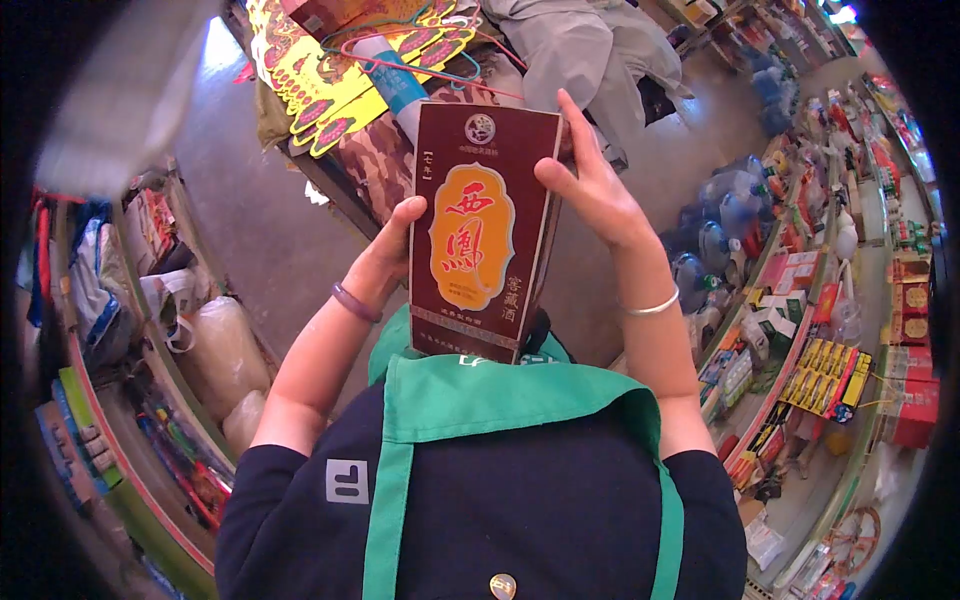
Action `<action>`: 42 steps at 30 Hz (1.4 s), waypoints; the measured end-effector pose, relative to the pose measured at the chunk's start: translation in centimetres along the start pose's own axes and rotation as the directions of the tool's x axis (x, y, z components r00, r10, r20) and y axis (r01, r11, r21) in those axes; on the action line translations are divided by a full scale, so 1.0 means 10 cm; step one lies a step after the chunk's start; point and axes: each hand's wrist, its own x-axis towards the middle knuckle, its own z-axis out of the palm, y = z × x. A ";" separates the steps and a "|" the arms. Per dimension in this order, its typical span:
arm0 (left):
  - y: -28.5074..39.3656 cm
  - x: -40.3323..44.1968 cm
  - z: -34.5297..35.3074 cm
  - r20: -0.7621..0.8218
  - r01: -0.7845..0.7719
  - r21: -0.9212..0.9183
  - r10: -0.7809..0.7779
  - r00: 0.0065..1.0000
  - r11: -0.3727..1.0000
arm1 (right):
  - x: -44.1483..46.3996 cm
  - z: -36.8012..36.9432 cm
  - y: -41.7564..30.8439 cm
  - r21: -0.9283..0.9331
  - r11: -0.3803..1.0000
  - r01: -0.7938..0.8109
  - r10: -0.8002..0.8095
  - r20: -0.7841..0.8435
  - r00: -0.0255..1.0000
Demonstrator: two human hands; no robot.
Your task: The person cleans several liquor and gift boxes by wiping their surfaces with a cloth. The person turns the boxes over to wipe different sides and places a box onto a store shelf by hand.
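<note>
A tall dark-maroon liquor box point(468, 245) with a gold panel and red characters is held upright in front of my chest, tilted slightly. My left hand point(396, 238) grips its left side low down, thumb on the edge and the other fingers hidden behind. Around the upper right edge is my right hand point(598, 195), its thumb near the front corner and its fingers along the side. The box's lower end is close to my green apron point(520, 400). A purple bangle circles my left wrist, a pale one my right.
Ahead is a pile with yellow patterned sheets point(310, 80), plastic hangers point(430, 60), a blue-and-white roll point(395, 85) and grey clothing point(575, 60). Shelves of goods point(800, 370) curve along the right, near large blue water bottles point(720, 215). More shelves point(130, 370) stand left.
</note>
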 end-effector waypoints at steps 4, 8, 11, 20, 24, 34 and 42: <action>-0.07 0.00 -0.06 0.055 -0.039 -0.076 0.043 0.998 0.996 | 0.03 0.06 0.09 0.117 0.992 -0.048 0.051 -0.022 0.998; -0.23 0.16 -0.31 0.033 -0.035 -0.394 0.052 0.998 0.919 | -0.03 0.11 0.13 0.399 0.917 -0.015 0.031 -0.034 0.999; -0.52 0.45 -0.81 -0.299 -0.204 -0.291 0.114 0.948 0.935 | -0.07 0.15 0.10 0.546 0.837 -0.033 0.045 -0.009 0.999; -0.31 -0.33 -0.67 0.014 -0.411 -0.090 0.414 0.910 0.907 | -0.17 0.03 0.48 0.682 0.731 -0.013 0.065 -0.051 0.997; -0.37 -0.38 -0.27 0.186 -0.628 0.487 0.631 0.753 0.607 | -0.14 0.02 0.47 0.713 0.694 -0.096 0.088 0.049 0.995; 0.31 0.26 -0.11 0.267 -0.633 0.741 0.767 0.583 0.224 | -0.07 0.20 0.20 0.702 0.698 -0.141 0.104 0.095 0.990; -0.10 -0.45 0.04 0.242 -0.663 0.612 0.695 0.676 0.431 | -0.03 0.12 0.32 0.696 0.700 -0.157 0.122 0.100 0.988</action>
